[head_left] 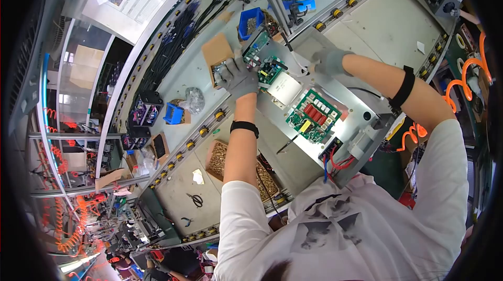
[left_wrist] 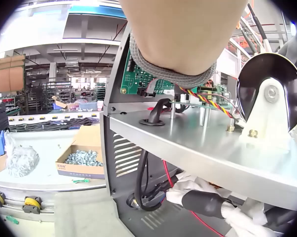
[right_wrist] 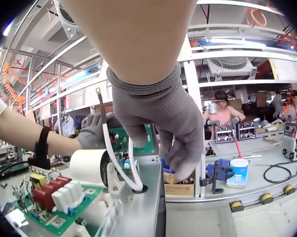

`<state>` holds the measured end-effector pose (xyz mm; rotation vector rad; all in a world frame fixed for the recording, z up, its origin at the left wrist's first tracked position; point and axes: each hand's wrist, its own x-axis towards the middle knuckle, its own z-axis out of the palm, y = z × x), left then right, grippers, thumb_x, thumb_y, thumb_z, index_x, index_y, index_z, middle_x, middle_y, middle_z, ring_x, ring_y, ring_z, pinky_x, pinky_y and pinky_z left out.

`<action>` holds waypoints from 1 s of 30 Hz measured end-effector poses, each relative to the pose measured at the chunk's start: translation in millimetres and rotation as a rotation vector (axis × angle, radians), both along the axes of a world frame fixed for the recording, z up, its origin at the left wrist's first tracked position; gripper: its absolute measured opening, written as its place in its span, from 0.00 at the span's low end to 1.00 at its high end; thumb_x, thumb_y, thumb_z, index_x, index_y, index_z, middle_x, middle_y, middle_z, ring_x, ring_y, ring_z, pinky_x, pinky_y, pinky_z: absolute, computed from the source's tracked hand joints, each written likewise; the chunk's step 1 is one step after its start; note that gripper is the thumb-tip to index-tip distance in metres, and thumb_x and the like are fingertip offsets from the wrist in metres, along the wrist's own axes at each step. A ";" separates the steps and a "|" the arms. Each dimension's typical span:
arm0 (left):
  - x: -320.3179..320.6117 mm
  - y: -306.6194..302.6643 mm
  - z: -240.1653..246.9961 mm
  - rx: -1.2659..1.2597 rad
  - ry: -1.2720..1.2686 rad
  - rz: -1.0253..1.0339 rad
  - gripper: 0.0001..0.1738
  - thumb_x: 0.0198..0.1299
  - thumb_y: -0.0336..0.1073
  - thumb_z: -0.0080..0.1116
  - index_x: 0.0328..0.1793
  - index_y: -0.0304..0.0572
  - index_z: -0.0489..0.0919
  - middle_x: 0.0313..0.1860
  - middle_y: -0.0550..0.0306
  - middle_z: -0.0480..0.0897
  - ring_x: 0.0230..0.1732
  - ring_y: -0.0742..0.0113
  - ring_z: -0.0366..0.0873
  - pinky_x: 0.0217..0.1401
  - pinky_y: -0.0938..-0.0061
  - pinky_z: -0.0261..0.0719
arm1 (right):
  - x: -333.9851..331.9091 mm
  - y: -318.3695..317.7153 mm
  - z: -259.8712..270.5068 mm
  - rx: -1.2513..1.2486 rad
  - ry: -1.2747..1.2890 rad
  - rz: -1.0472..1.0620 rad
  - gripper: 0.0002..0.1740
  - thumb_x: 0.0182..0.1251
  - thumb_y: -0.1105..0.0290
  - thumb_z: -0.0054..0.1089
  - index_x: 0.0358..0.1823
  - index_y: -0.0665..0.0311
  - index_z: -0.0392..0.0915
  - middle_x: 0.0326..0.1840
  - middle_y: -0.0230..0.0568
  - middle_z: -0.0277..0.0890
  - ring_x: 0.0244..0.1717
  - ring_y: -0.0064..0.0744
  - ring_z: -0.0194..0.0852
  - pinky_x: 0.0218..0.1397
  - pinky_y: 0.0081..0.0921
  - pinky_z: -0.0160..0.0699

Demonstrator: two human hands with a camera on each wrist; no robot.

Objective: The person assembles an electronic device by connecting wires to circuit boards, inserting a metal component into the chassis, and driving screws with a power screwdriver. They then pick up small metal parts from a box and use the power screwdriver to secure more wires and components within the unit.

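Observation:
In the head view my left hand lies at the upright panel's edge, beside a green board, its gloved fingers spread; whether they press on the panel is unclear. The left wrist view shows only its cuff before the green board. My right hand hangs over the unit's other side, fingers loosely bent, nothing visible between them. White cables rise beside this hand. A white cylinder and a board with red parts sit on the metal shelf.
A box of screws, a plastic bag and blue bins stand beyond the unit. Black cables lie along the bench. Scissors and a carton of small brass-coloured parts are nearer. Rollers line the track.

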<state>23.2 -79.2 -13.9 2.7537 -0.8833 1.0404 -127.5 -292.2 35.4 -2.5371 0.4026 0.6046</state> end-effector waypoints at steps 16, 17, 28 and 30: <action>-0.4 -5.9 -0.3 -0.009 -0.146 0.000 0.44 0.33 0.55 0.67 0.62 0.59 0.67 0.54 0.64 0.65 0.61 0.60 0.57 0.66 0.48 0.38 | -55.9 28.0 22.8 0.351 0.323 0.286 0.41 0.62 0.37 0.45 0.69 0.55 0.58 0.52 0.55 0.72 0.54 0.50 0.72 0.57 0.37 0.68; 0.5 -6.1 0.4 0.021 -0.147 0.007 0.44 0.33 0.55 0.67 0.62 0.59 0.67 0.54 0.65 0.65 0.61 0.61 0.57 0.66 0.48 0.38 | -55.6 27.9 20.4 0.351 0.295 0.279 0.40 0.61 0.37 0.46 0.68 0.54 0.60 0.52 0.55 0.72 0.55 0.51 0.71 0.58 0.38 0.67; 6.4 -9.0 -6.3 -0.099 -0.176 -0.070 0.39 0.31 0.46 0.64 0.59 0.61 0.70 0.51 0.62 0.66 0.56 0.59 0.61 0.64 0.48 0.44 | -92.1 72.0 37.9 -0.047 0.114 0.422 0.52 0.58 0.47 0.56 0.73 0.67 0.38 0.65 0.68 0.54 0.52 0.50 0.75 0.50 0.42 0.77; 6.6 -10.2 -6.9 -0.114 -0.183 -0.073 0.39 0.31 0.45 0.65 0.58 0.62 0.70 0.50 0.62 0.66 0.55 0.59 0.62 0.63 0.49 0.46 | -99.1 77.0 35.8 -0.071 0.154 0.485 0.54 0.57 0.47 0.57 0.73 0.69 0.36 0.67 0.70 0.52 0.52 0.50 0.75 0.50 0.41 0.77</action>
